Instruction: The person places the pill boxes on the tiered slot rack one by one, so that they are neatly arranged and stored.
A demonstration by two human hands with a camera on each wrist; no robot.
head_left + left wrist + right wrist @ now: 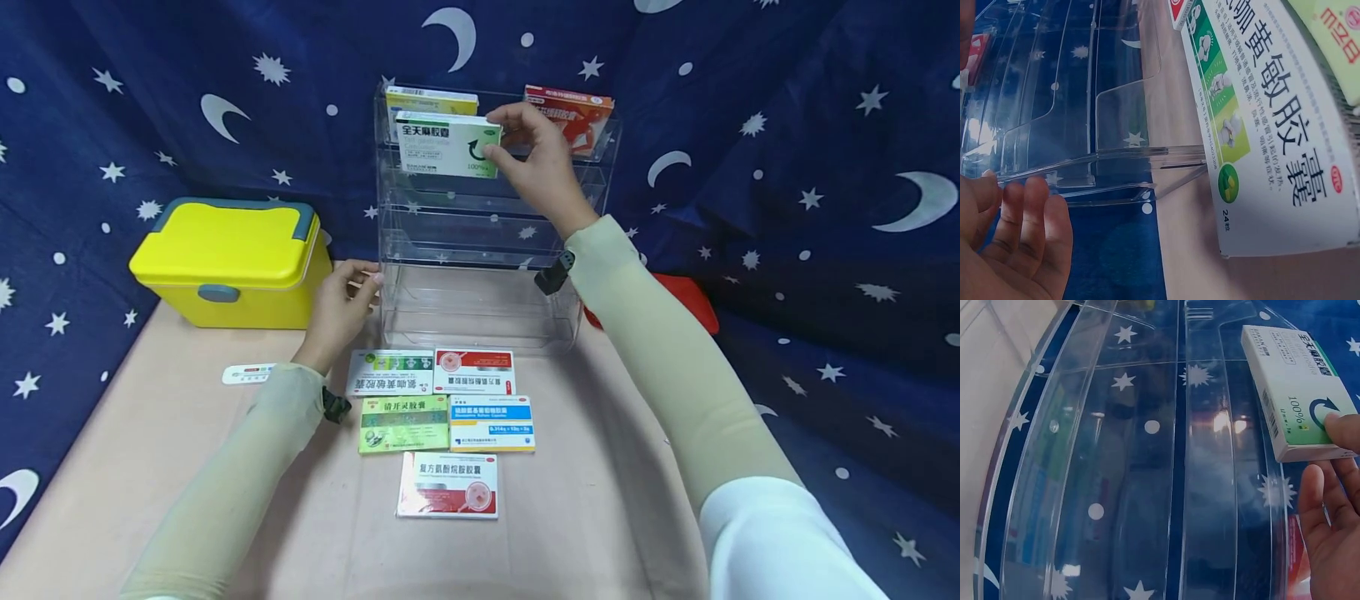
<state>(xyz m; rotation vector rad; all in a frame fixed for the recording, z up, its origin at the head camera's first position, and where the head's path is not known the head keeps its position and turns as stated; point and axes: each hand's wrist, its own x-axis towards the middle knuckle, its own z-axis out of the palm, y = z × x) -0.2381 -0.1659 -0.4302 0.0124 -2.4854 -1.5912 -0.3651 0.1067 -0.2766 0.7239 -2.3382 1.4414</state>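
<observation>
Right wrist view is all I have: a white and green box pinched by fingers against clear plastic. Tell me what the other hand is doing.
Observer: The left hand rests with straight fingers against the left edge of the clear tiered rack, low down.
Operator: Report what already sits in the rack.
Observer: A yellow box and an orange-red box stand in the top tier, behind and beside the white and green box that the right hand holds.
Operator: Say what is left on the table.
Observer: Five flat boxes lie in front of the rack, and a yellow case stands to its left.
</observation>
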